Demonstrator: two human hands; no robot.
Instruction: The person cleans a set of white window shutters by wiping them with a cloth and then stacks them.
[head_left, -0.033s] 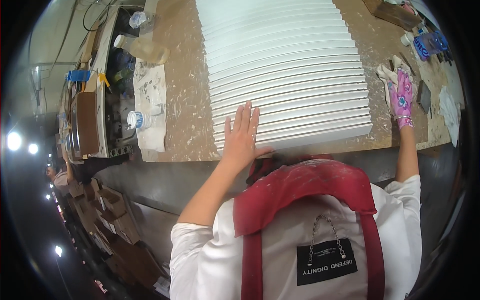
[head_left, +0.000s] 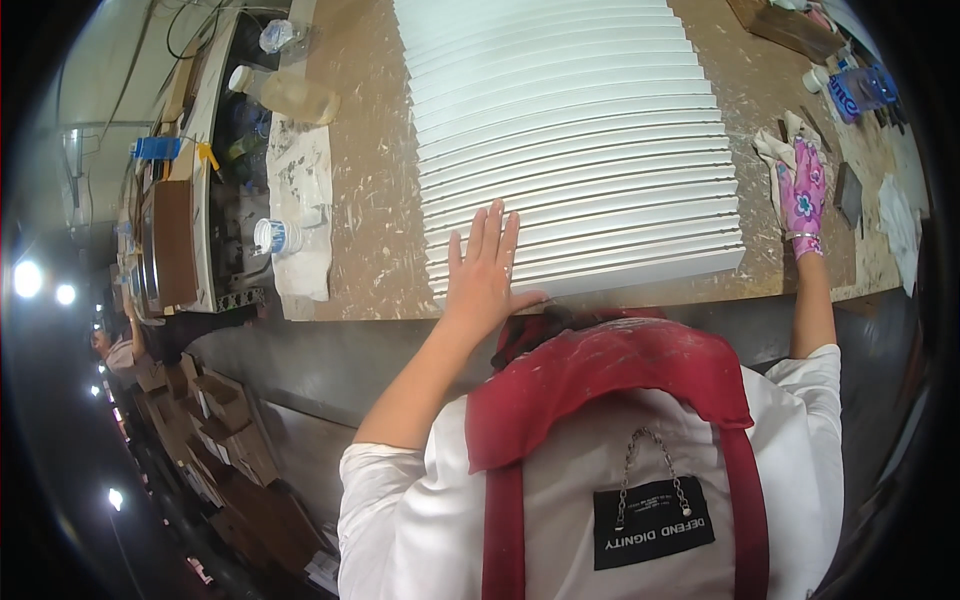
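A long row of white slats (head_left: 570,150) lies closely side by side on the brown, paint-marked worktable. My bare left hand (head_left: 482,275) rests on the nearest slats toward their left end, fingers stretched out and thumb pointing right along the front edge. To the right of the row, my right hand (head_left: 803,200) wears a pink flowered glove. Its fingers are extended over a crumpled off-white rag (head_left: 778,152), which shows beside the thumb and beyond the fingertips. The palm side of this hand is hidden.
A dark flat block (head_left: 848,192) lies right of the glove. Farther back are a blue-labelled bottle (head_left: 862,92) and a wooden box (head_left: 785,28). On the left stand a yellowish bottle (head_left: 290,97) and a white cup (head_left: 270,237) by a stained cloth (head_left: 303,190). Another person (head_left: 122,348) is far left.
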